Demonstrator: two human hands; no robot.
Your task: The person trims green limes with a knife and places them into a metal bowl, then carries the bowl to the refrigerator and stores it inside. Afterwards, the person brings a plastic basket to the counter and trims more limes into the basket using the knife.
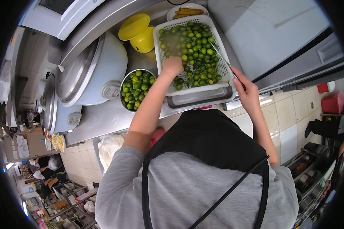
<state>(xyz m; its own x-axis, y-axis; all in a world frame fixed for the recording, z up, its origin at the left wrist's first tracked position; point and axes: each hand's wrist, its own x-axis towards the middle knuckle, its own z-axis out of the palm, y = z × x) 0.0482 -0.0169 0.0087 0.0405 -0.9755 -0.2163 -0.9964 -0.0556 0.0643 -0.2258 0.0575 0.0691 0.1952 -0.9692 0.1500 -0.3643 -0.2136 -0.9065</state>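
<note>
Right hand (247, 91) clamped on knife (221, 54) over right rim of white basket (199, 91); left hand (173, 66) curled above limes (202, 51), grip unclear; metal bowl (121, 94) sat left.

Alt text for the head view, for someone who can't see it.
A person's left hand reaches over a white basket of green citrus; the right hand holds a knife-like tool over it. A metal bowl of citrus stands beside the basket.

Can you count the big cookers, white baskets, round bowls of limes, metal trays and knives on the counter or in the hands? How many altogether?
Big cookers: 2
White basket: 1
Round bowl of limes: 1
Metal tray: 1
Knife, in the right hand: 1
Total: 6
</note>
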